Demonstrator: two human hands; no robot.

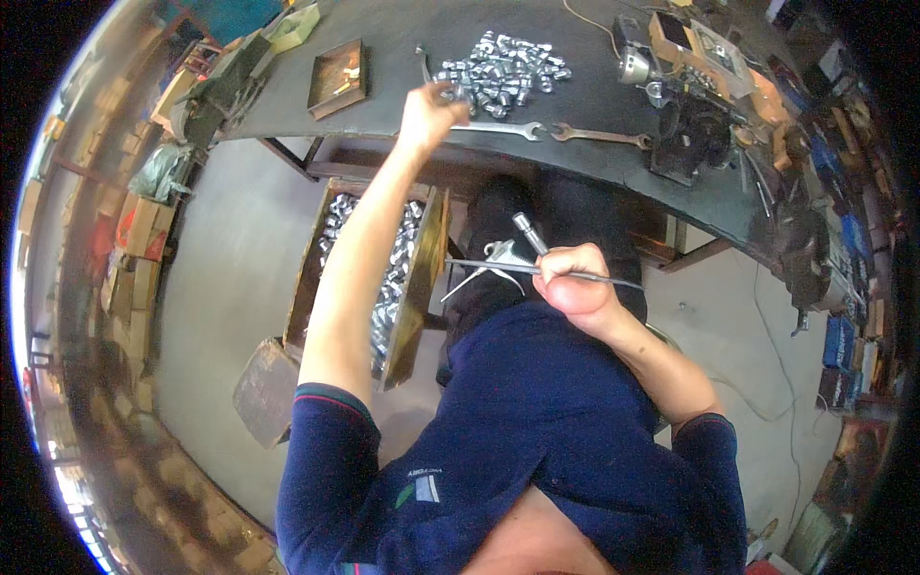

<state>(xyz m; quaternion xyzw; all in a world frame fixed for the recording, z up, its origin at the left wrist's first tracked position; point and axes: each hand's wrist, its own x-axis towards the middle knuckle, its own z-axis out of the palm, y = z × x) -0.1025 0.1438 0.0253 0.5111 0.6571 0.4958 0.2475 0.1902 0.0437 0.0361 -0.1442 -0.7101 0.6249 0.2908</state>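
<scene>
My left hand (431, 115) is stretched out over the bench, at the near left edge of a pile of shiny metal fittings (503, 72). Motion smears its fingers, so whether they hold a fitting is unclear. Above my lap, my right hand (575, 278) is closed around a thin dark rod (484, 264) that sticks out on both sides. A cylindrical silver metal fitting (523, 226) juts up from the same grip. Behind the rod, over my legs, is a silver tool with two slim curved legs (505, 257); its kind is unclear.
Two wrenches (503, 129) (604, 137) lie along the bench's near edge, and another wrench (423, 63) beside the pile. A shallow tray (337, 79) is at the far left. A wooden box of fittings (422, 316) stands below my left forearm. A dark vise-like device (695, 134) is at right.
</scene>
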